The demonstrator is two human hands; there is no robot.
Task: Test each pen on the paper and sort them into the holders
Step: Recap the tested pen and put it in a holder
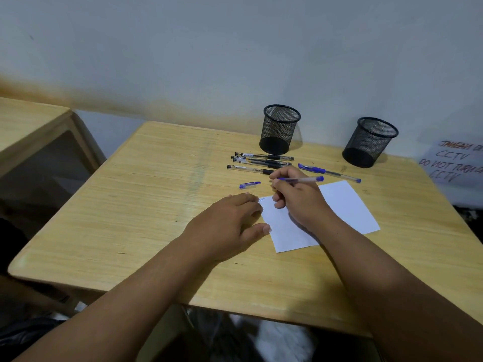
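the wooden bench spreads under both my arms. the white paper lies on it under my right hand and just right of my left hand. my left fingers lie flat and relaxed, holding nothing, their tips at the paper's left edge, pinning it. beyond my right hand stand two black mesh holders, one straight ahead, the other further right, well apart. my right fingers are curled round a blue pen, its back end pointing right; the tip is hidden behind my hand. small blue marks show on the paper's near-left corner, between my hands. just past my right fingers lie three black pens side by side; to their right a capped blue pen. a loose blue cap lies left of my right fingers.
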